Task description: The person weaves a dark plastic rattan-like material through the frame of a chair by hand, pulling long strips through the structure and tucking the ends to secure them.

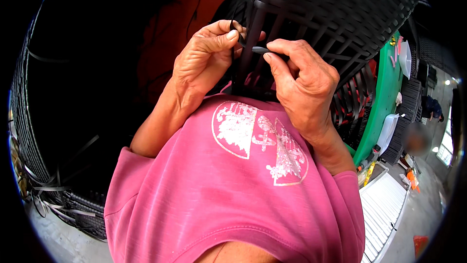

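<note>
A black woven rattan piece point(311, 15) rises in front of me, its weave dense at the top and open, with bare strips, lower down. Beside its dark upright frame bar point(253, 34), my left hand point(205, 56) pinches a thin black plastic strip point(260, 49) between thumb and fingers. My right hand point(306, 80) grips that strip between thumb and forefinger, just right of the bar. Between the hands the strip passes at the bar; whether it goes in front or behind I cannot tell. Some left fingertips are hidden by the bar.
To the right, a green-edged table point(372, 129) carries white trays point(387, 132) and small tools. A white slatted panel point(384, 209) lies below it. Another woven black piece point(24, 117) curves along the left. A person point(433, 108) is in the far right background.
</note>
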A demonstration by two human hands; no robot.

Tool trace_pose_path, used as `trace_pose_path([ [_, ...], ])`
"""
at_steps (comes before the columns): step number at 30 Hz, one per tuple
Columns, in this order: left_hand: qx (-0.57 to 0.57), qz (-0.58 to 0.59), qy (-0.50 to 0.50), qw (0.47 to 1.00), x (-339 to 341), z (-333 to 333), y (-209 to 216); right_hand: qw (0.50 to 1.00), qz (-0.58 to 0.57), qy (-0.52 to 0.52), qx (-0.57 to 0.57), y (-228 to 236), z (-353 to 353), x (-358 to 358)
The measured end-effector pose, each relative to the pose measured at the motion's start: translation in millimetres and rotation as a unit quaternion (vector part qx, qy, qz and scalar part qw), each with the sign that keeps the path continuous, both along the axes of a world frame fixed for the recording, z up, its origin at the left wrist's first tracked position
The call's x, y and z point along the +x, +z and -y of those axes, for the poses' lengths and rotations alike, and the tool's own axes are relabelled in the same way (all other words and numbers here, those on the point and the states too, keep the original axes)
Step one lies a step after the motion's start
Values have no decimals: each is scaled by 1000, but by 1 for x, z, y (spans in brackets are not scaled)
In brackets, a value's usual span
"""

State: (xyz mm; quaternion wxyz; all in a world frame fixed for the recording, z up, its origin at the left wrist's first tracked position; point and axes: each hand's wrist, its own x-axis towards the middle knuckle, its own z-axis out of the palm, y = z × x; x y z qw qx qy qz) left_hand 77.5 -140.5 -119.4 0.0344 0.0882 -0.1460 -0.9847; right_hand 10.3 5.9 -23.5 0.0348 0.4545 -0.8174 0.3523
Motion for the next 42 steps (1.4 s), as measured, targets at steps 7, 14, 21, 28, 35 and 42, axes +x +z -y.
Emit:
trace_pose_path([
  [7,-13,-34,10,999,-5,3,4,998,47,-19,-33,-12,3,4],
  [14,-90,-73,-23,993,-17,22,-7,993,-98,34,-62,-26,0,-2],
  [21,-95,-90,-40,991,-36,36,2,1000,-18,-1,-24,-13,5,1],
  [28,14,-128,-29,991,-54,38,-13,999,-20,-4,-44,0,11,-11],
  [35,-230,-75,120,963,-37,66,-18,987,-143,57,-45,-7,7,-6],
  [42,-175,-46,166,969,-33,50,-20,982,-172,71,37,-15,-46,4],
])
